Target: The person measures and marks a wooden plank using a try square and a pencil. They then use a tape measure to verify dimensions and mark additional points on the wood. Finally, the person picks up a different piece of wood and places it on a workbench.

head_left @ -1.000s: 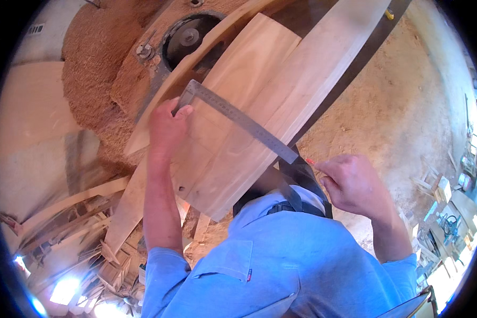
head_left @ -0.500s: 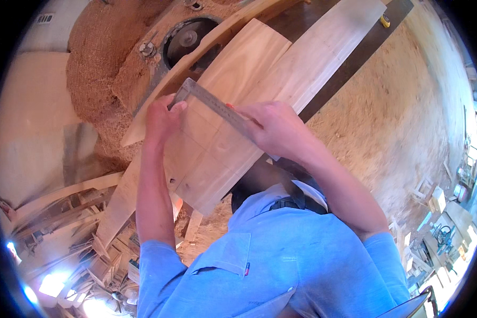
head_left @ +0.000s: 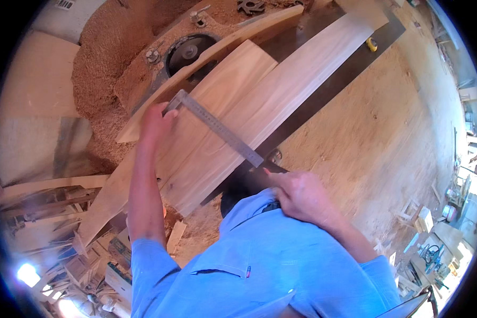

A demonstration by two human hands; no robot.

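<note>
A metal try square [head_left: 217, 127] lies across a pale wooden board [head_left: 238, 98], its blade slanting over the grain to the near edge. My left hand [head_left: 156, 123] is closed on the short arm of the square at the board's far-left side. Just off the near edge, close to the blade's end, my right hand [head_left: 305, 195] is closed in a pinch. A small red tip, like that of a pencil [head_left: 266, 171], pokes out of its fingers; the rest is hidden.
A round saw blade [head_left: 190, 51] sits in a dusty machine behind a curved wooden piece [head_left: 233, 40]. Sawdust [head_left: 103, 79] is heaped at the far left. A yellow tape measure [head_left: 372, 44] lies at the far right. Timber offcuts [head_left: 85, 265] clutter the lower left.
My right hand has come off the square and board, moving down and right toward my body, and the blade's end now shows. My left hand still holds the square.
</note>
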